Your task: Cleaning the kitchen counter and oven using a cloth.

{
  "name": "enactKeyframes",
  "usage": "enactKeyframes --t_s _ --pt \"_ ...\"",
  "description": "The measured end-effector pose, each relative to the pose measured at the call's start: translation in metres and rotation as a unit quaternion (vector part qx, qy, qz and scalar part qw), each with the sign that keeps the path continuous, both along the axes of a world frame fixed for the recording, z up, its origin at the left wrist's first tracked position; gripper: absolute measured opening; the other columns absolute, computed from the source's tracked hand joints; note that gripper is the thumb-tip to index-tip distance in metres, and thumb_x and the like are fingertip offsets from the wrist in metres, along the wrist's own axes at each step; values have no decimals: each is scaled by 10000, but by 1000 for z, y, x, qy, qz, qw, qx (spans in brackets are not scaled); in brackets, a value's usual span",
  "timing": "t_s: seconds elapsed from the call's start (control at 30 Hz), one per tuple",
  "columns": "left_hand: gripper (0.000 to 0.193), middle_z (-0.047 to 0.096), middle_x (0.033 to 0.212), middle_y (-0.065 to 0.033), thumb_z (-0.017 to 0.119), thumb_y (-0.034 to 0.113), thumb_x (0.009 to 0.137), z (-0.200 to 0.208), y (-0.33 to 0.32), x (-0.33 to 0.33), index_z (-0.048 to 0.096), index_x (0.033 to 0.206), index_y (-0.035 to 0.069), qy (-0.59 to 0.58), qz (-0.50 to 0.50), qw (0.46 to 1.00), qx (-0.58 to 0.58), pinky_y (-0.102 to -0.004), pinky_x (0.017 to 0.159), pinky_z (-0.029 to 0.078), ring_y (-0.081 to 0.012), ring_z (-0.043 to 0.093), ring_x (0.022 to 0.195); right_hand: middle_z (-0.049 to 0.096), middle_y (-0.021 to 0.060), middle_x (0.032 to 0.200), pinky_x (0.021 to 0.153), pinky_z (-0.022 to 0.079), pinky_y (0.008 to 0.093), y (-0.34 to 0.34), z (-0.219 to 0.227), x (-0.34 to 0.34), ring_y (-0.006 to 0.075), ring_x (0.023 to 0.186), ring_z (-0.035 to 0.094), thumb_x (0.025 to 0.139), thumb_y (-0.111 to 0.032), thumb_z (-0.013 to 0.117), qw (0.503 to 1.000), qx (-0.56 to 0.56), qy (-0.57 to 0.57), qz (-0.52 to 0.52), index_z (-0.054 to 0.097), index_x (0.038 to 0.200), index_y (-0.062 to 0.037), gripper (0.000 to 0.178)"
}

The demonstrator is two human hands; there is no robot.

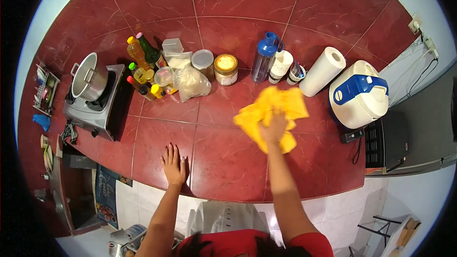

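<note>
My left hand point(173, 164) rests flat on the red tiled counter point(166, 135), fingers a little apart, with nothing under it but tile. Farther forward and to the right, my right hand point(274, 126) presses on a bright yellow cloth point(294, 102). The cloth lies rumpled and spread on the counter around that hand, and folds partly hide the fingers. Just beyond the cloth stand a blue-topped water bottle point(264, 59), a stack of paper cups point(281, 64) and a smaller cup holding thin items point(296, 74).
A paper towel roll point(321, 74) and a white-and-blue rice cooker point(358, 95) stand at right. Jars point(225, 71), bottles point(151, 52) and a plastic bag point(191, 84) line the back left. Far left, a pot point(93, 83) sits on a gas stove point(90, 114). The counter's near edge curves before me.
</note>
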State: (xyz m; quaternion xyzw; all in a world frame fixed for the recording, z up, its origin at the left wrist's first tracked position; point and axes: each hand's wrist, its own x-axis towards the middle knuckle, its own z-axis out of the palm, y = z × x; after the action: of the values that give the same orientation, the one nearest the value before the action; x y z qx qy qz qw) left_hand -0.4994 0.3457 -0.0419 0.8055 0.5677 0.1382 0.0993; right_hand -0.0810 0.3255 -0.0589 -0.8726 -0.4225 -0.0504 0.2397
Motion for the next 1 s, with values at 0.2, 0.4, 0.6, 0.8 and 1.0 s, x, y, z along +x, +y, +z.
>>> enactKeyframes --t_s 0.2,0.4,0.6,0.8,1.0 --pt "612 259 1614 -170 336 332 1027 -18 2 -15 257 1553 30 -110 14 994 8 -537 1199 125 -335 251 1489 389 82 1544 1177 229 528 -32 21 -171 283 1450 321 695 -323 785 898 -19 50 436 451 1466 -207 848" --pt "598 261 1615 -164 328 322 1030 -20 0 -17 271 1551 35 -89 24 996 -5 -527 1204 121 -320 254 1491 400 60 1545 1156 263 527 -131 37 -108 280 1440 350 732 -298 780 891 -19 95 443 482 1459 -252 787" --pt "575 279 1618 -113 372 284 1011 -12 -2 -12 312 1547 83 -58 22 998 -13 -544 1202 116 -302 227 1502 380 142 1548 1158 233 576 -164 23 48 351 1461 293 782 -264 711 993 -92 -69 -11 381 1518 -165 813" --pt "560 271 1619 -125 316 297 1028 -5 4 5 328 1540 70 -49 -3 999 -11 -540 1202 106 -314 221 1503 344 211 1550 1163 204 581 -62 -32 10 389 1457 273 808 -398 704 988 -19 -69 -139 374 1508 -100 830" --pt "547 305 1606 -120 287 284 1035 -14 1 -12 351 1524 49 -58 14 998 -11 -536 1198 130 -311 251 1492 329 149 1568 1196 151 544 -55 45 -217 358 1481 222 767 -359 702 946 -112 82 293 382 1495 -90 840"
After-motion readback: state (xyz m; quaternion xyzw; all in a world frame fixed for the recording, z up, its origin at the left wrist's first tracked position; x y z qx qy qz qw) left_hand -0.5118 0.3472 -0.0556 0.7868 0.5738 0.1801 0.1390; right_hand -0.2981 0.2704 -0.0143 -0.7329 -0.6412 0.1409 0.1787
